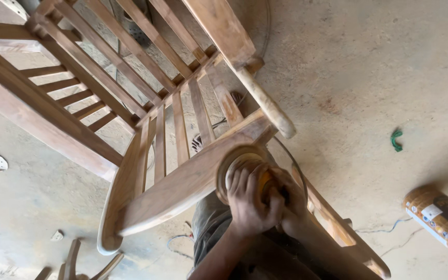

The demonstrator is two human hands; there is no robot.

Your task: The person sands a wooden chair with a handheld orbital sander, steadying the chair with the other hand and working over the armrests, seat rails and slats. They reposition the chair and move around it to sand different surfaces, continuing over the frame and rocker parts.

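Both hands grip my disc sander [239, 168]: left hand [250, 199] wrapped over its top, right hand [289, 199] clamped behind. Its pad presses the slatted wooden chair's [172, 129] armrest [182, 184]. Sanding step; next, judged, even pressure along the grain.

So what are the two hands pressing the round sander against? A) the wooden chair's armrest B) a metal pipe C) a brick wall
A: both hands, left hand and right hand, grip the round sander set on the slatted wooden chair's armrest.
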